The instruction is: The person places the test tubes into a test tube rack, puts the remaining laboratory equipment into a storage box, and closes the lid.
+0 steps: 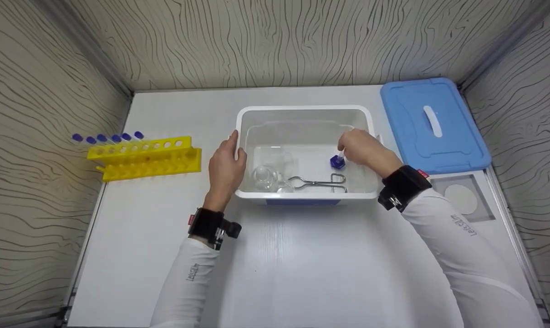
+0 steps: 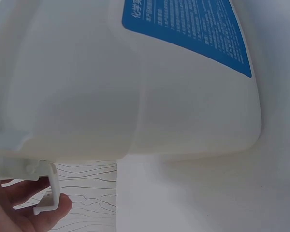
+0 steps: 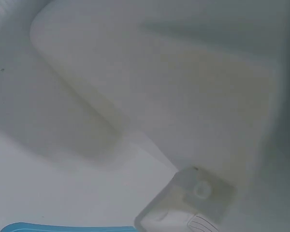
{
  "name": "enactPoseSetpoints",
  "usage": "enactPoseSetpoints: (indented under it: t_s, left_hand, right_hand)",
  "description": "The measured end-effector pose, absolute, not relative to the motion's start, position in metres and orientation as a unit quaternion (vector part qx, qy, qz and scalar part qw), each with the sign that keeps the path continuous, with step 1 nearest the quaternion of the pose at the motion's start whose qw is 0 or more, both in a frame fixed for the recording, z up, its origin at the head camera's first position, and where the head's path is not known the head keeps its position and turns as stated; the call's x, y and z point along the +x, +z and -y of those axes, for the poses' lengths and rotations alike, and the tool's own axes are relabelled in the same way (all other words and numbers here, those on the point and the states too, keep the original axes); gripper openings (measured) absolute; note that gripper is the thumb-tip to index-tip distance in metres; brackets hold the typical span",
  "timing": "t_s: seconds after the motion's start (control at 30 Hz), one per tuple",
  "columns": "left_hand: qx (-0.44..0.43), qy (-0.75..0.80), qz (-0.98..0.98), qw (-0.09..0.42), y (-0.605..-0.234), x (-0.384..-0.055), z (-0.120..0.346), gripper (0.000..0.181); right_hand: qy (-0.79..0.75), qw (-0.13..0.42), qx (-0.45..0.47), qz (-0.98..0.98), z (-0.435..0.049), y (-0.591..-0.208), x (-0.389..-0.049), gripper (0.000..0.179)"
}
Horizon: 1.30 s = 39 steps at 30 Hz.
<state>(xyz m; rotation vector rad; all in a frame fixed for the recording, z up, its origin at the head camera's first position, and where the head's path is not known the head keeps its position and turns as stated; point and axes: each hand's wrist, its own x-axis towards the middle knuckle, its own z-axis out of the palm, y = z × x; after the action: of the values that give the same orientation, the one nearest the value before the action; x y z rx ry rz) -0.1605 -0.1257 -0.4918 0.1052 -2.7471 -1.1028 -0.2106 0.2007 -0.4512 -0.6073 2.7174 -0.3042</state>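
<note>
My right hand (image 1: 364, 148) reaches into the white plastic bin (image 1: 302, 196). It pinches the clear stem of a measuring cylinder with a purple hexagonal foot (image 1: 338, 161); fingers cover the upper stem. Metal crucible tongs (image 1: 320, 183) lie in the bin near its front wall, with clear glassware (image 1: 265, 177) left of them. My left hand (image 1: 227, 166) rests at the bin's left side, index finger extended along the rim. In the left wrist view, its fingers are beside the bin's white latch (image 2: 53, 186). The right wrist view shows the bin's outside and another latch (image 3: 183, 203), not the hand.
On the left stands a yellow test tube rack (image 1: 152, 159) holding several tubes with purple caps (image 1: 102, 138). A blue lid (image 1: 439, 127) with a white handle lies at the right. Below it is a grey square with a white disc (image 1: 460, 199). Patterned walls border the table.
</note>
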Motion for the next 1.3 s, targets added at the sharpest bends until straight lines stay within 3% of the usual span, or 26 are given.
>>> enactPoseSetpoints:
  t_s: [0.63, 1.07, 1.3]
  left_hand:
    - [0.037, -0.37, 0.925, 0.086, -0.492, -0.16, 0.124, 0.05]
    - [0.045, -0.363, 0.928, 0.071, -0.491, -0.161, 0.125, 0.05]
    - [0.044, -0.364, 0.927, 0.077, -0.491, -0.161, 0.126, 0.05]
  right_hand:
    - [-0.096, 0.161, -0.21, -0.96, -0.2, -0.455, -0.209, 0.037]
    - [-0.151, 0.073, -0.205, -0.964, -0.209, -0.439, -0.202, 0.034]
    - [-0.231, -0.015, -0.161, -0.959, -0.219, -0.424, -0.189, 0.032]
